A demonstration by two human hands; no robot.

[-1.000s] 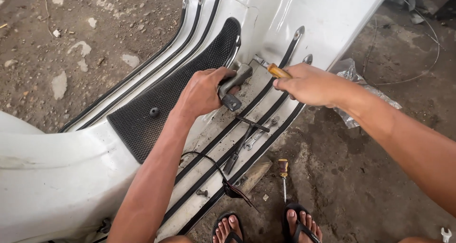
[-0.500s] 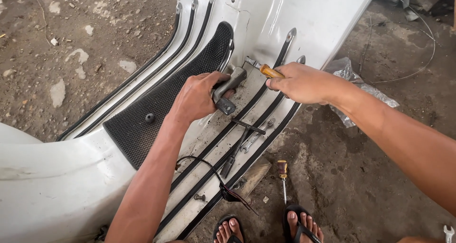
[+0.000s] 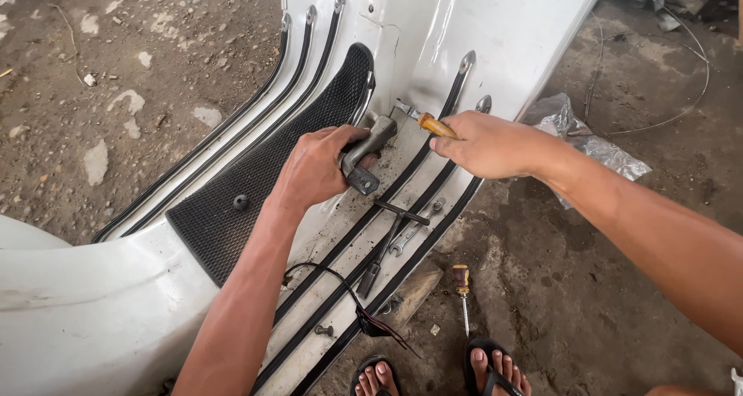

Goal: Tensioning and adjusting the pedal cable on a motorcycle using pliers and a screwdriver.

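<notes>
Dirt floor point(image 3: 116, 78), wrenches point(image 3: 406, 237) beside pedal point(image 3: 368, 152)

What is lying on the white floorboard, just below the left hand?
Below the left hand, on the white floorboard, lie a spanner, a dark tool, a black cable and a bolt. The hand covers the lower part of the grey pedal.

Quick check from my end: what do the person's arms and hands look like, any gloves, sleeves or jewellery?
Both arms are bare up to the frame edge, no sleeves showing. The left hand and right hand wear no gloves; no rings, watch or wristband are visible. Lower down, the feet wear dark flip-flops.
</notes>
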